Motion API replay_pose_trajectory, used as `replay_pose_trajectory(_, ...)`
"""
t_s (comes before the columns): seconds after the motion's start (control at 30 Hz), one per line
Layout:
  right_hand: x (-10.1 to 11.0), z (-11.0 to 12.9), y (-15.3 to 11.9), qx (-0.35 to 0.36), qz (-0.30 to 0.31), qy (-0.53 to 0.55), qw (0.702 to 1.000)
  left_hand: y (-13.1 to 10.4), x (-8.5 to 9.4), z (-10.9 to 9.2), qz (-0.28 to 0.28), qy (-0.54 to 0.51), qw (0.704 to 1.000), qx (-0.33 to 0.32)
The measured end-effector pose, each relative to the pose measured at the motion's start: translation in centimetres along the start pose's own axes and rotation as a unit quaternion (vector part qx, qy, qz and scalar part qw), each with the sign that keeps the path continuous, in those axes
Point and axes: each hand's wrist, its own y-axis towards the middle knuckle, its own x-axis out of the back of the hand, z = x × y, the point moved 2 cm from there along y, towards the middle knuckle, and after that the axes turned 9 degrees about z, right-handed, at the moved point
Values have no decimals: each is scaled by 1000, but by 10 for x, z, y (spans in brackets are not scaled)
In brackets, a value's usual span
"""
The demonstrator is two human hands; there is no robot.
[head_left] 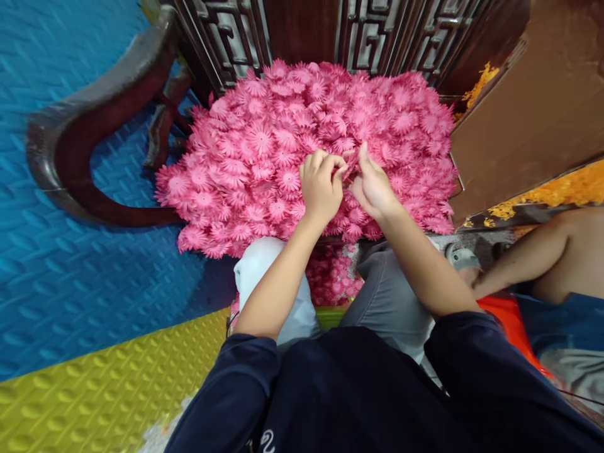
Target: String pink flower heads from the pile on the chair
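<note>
A wide heap of pink artificial flowers (pixel 261 139) spreads in front of me, against dark carved wood. Above its middle, my left hand (pixel 323 184) has its fingers curled and pinched on a small pink flower piece (pixel 348 165). Close beside it on the right, my right hand (pixel 372 182) is closed around the other side of the same pink piece, thumb pointing up. The fingers partly hide the piece, so its exact shape is unclear. More pink flowers (pixel 333 277) lie lower down, between my knees.
A curved dark wooden armrest (pixel 101 107) juts out at left over blue mat (pixel 56 277) and yellow mat (pixel 113 377). Brown cardboard (pixel 533 107) stands at right, with orange flowers (pixel 561 185) beyond it. Another person's bare arm or leg (pixel 528 258) is at the right edge.
</note>
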Motion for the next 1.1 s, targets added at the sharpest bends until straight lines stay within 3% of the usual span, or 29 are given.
replay_pose_trajectory(0.33, 6, 3, -4, 14, 32, -18, 999, 7, 8, 17, -46, -57, 997, 39)
replay_pose_trajectory(0.5, 9, 2, -1, 18, -3, -39, 999, 10, 1, 19, -6, -99, 995, 22)
replay_pose_trajectory(0.67, 9, 3, 0, 19, -19, -44, 999, 9, -5, 19, -11, -145, 989, 38)
replay_pose_trajectory(0.8, 9, 8, -1, 2, 13, -52, 999, 11, -2, 21, 15, -202, 978, 48)
replay_pose_trajectory(0.93, 10, 11, -4, -10, 55, -37, 998, 14, -4, 27, 82, -271, 957, 57)
replay_pose_trajectory(1.1, 12, 11, -5, -6, 44, -20, 999, 14, -7, 29, 93, -319, 941, 63)
